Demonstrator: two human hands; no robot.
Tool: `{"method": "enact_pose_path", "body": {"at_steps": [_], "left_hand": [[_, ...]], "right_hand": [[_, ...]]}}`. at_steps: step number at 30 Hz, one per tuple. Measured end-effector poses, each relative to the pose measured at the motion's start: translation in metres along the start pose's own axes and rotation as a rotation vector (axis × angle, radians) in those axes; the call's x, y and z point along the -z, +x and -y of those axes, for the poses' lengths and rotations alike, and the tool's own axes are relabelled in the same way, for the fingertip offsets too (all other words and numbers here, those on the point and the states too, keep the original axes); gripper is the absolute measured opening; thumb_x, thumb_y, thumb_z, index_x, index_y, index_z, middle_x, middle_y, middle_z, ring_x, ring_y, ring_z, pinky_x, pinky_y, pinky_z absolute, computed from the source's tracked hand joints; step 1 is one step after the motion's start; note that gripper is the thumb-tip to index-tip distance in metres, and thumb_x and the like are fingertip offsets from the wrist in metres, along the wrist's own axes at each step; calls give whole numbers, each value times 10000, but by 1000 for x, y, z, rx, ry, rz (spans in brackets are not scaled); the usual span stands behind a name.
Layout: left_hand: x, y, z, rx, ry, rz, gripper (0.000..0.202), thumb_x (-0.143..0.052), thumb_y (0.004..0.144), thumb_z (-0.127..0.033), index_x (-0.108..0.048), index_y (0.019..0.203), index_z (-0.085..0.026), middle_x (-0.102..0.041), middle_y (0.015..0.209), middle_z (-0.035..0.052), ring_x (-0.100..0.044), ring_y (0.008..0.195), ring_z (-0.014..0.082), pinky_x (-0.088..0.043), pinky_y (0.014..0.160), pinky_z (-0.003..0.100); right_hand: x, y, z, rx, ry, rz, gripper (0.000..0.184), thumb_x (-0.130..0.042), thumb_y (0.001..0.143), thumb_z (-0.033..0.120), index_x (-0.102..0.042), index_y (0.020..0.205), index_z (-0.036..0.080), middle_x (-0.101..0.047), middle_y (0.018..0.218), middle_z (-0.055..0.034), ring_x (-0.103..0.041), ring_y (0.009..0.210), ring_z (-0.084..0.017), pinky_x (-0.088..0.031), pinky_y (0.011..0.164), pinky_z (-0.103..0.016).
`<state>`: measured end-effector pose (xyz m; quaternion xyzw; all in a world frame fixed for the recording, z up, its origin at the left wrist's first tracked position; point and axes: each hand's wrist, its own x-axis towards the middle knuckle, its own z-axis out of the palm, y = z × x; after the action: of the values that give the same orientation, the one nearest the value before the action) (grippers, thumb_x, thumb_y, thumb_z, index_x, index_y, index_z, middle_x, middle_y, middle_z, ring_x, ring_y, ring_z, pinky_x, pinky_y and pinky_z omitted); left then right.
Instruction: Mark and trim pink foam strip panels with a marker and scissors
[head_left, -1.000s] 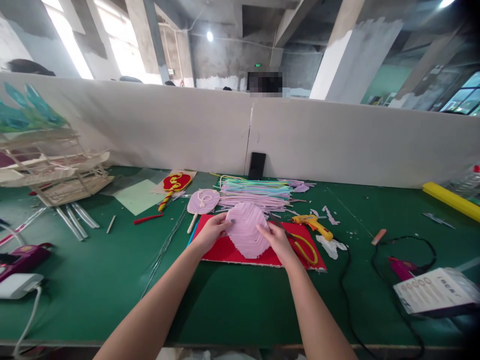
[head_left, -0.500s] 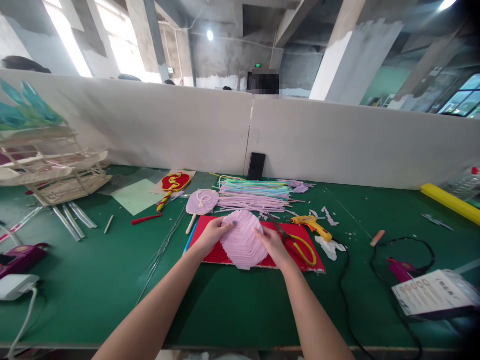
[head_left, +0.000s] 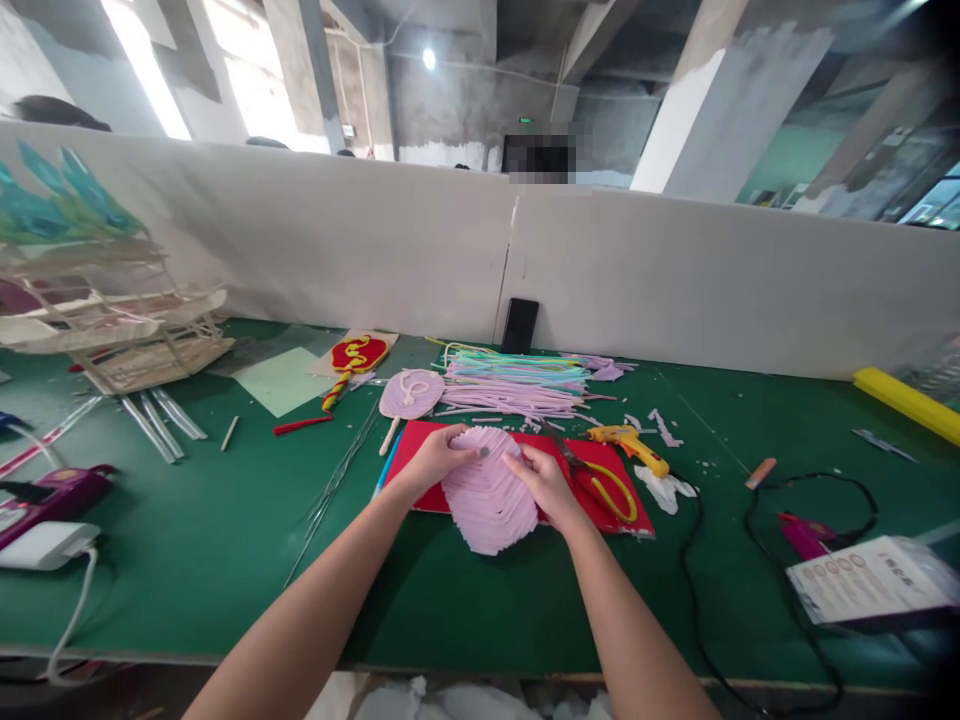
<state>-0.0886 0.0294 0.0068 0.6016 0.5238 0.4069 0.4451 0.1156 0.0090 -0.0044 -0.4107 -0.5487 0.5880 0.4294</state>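
Observation:
A round lilac disc (head_left: 491,505), ribbed with rows of fuzzy stems, is held up over a red board (head_left: 435,440). My left hand (head_left: 439,462) pinches its upper left side, thumb on the face. On its right edge, my right hand (head_left: 546,482) grips with thumb in front and fingers curled behind. Just right of that hand lie yellow-handled scissors (head_left: 611,490) on the board. Behind the disc, a bundle of pastel pipe cleaners (head_left: 517,385) is spread out. A smaller lilac fan (head_left: 411,394) with a pale handle rests left of the bundle.
A yellow glue gun (head_left: 630,448) lies right of the board, its black cord trailing forward. Farther left are a red and yellow fan (head_left: 356,358), thin wires (head_left: 337,480) and a layered model (head_left: 127,320). A phone (head_left: 520,326) leans on the white partition (head_left: 360,240). A white box (head_left: 862,580) sits right.
The disc has come slightly lower and tilted, and my left thumb has slid further in over its face. The whole view has shifted a little.

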Motion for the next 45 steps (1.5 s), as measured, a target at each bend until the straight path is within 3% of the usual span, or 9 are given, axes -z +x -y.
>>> {"method": "enact_pose_path", "body": {"at_steps": [8, 15, 20, 25, 27, 32, 37, 41, 45], "left_hand": [[-1, -2, -6, -74, 74, 42, 361, -757, 588, -379, -661, 861, -163, -660, 797, -7, -585, 759, 188, -447, 690, 264], [-5, -2, 0, -41, 77, -24, 413, -666, 668, -538, -482, 576, -180, -410, 557, -58, -397, 572, 115, -275, 518, 234], [-6, -2, -2, -12, 23, -36, 465, -535, 762, -612, -598, 662, -162, -515, 597, -27, -455, 606, 141, -334, 558, 249], [-5, -2, -2, 1, -26, -39, 452, -684, 651, -600, -592, 605, -159, -513, 568, -32, -457, 596, 134, -330, 546, 240], [-4, -1, 0, 26, -62, -58, 493, -641, 688, -641, -607, 637, -152, -528, 572, -23, -466, 586, 136, -343, 538, 242], [-3, -4, 3, 74, -197, -14, 662, -399, 838, -714, -663, 925, -114, -654, 695, 50, -599, 637, 178, -468, 581, 278], [-6, -6, 1, 41, -237, 106, 589, -661, 738, -605, -660, 1067, -116, -731, 892, 107, -682, 804, 231, -541, 760, 358], [-3, -2, 0, -10, -152, 46, 601, -699, 701, -557, -644, 1095, -106, -729, 1004, 121, -676, 910, 264, -536, 815, 377], [6, 4, 2, -51, 23, -55, 560, -687, 709, -490, -638, 1119, -113, -723, 1030, 115, -662, 946, 275, -528, 807, 366]], "right_hand": [[-1, 2, 1, -7, -41, 14, 359, -730, 718, 520, -625, 775, 182, -595, 621, 26, -532, 553, -137, -396, 529, -248], [0, 1, 1, -21, -72, 48, 360, -723, 729, 517, -644, 825, 179, -643, 699, 1, -587, 639, -164, -432, 572, -258], [1, 3, -3, -16, -92, 37, 358, -711, 746, 508, -666, 876, 178, -669, 742, -19, -620, 710, -192, -459, 609, -273], [0, 3, -4, -10, -122, 14, 359, -704, 742, 521, -667, 845, 178, -667, 732, -22, -607, 674, -188, -453, 592, -277], [0, 3, -3, -2, -130, -1, 374, -712, 727, 533, -667, 838, 179, -666, 729, -23, -600, 659, -184, -448, 584, -275], [6, 4, 0, 57, -148, -167, 416, -659, 750, 592, -636, 814, 182, -592, 616, 6, -524, 580, -160, -397, 543, -267], [10, 7, 1, 125, -170, -336, 423, -648, 751, 617, -627, 751, 194, -608, 639, -15, -560, 676, -201, -435, 612, -292], [11, 8, 2, 166, -133, -464, 484, -546, 798, 669, -647, 861, 200, -697, 808, -76, -635, 825, -257, -498, 666, -325], [18, 7, 2, 177, -70, -606, 506, -441, 856, 667, -585, 967, 195, -723, 873, -118, -684, 780, -252, -546, 635, -345]]}}
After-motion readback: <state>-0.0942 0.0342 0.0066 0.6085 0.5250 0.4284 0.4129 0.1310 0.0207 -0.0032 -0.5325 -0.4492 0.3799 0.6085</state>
